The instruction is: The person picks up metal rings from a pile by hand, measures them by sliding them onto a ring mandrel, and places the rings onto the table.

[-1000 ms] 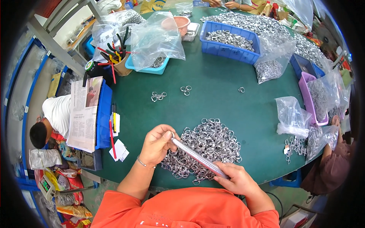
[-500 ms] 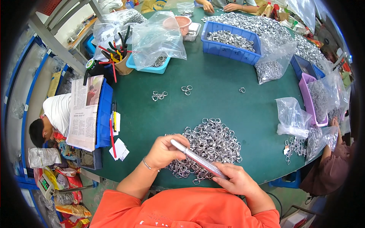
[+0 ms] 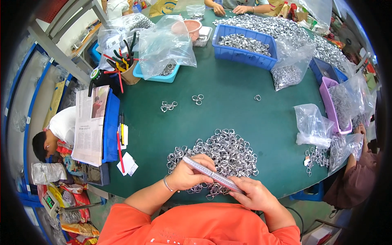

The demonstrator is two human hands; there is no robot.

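Note:
A long, tapered ring sizing stick (image 3: 220,178) with graduated markings slants across my body, its thin end up to the left. My right hand (image 3: 254,192) is closed on its thick lower end. Around its upper half, the fingers and thumb of my left hand (image 3: 191,172) are closed. A narrow bright band on the stick beside the left fingertips looks like a ring, but most of it is hidden. Right under both hands lies a heap of silvery metal rings (image 3: 234,153), partly covered by them.
Small ring groups (image 3: 168,106), (image 3: 197,99) and a lone ring pair (image 3: 257,98) lie farther off. A blue bin (image 3: 245,57) of metal pieces stands at the back. Plastic bags (image 3: 312,122) lie right; a newspaper-topped blue bin (image 3: 112,126) stands left. Co-workers' hands (image 3: 243,9) show behind.
My left hand has slid down along the stick toward my right hand, leaving more of its thin end bare. The view has shifted slightly.

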